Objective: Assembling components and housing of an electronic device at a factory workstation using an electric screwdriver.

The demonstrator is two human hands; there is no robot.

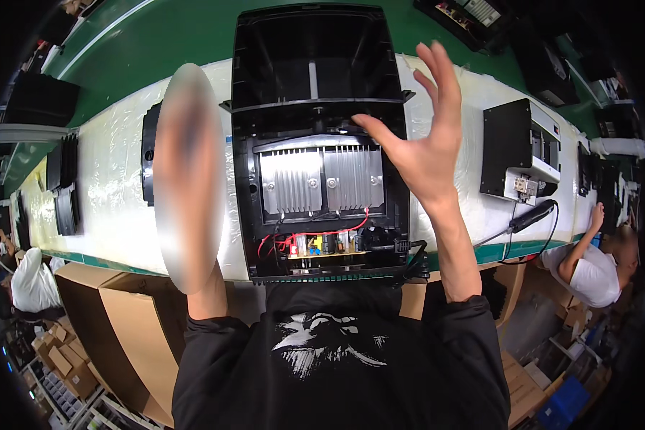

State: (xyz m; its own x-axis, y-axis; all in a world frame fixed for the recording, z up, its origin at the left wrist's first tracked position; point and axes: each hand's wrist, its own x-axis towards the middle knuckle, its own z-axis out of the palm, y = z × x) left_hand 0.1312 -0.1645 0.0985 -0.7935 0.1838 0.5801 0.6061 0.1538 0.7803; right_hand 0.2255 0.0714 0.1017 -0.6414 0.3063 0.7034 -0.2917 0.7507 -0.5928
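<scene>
An opened black device housing (398,215) stands in front of me, its deep black cover (272,64) tipped away at the far side. Inside sit two finned silver heat sinks (292,179), and nearer me a circuit board (322,252) with a red wire (315,231) arching over it. My right hand (437,147) is raised at the housing's right side, fingers spread, its thumb reaching over the dark part beyond the heat sinks. Whether the thumb touches is unclear. At the left side, my left hand (188,158) is smeared by blur; its fingers cannot be made out.
A black flat part (149,154) lies partly behind my left hand on the film-covered white bench (115,158). To the right stands a black-and-white boxy device (509,147) with cables. Cardboard boxes (132,337) are below the bench edge. A person in white (588,272) works at far right.
</scene>
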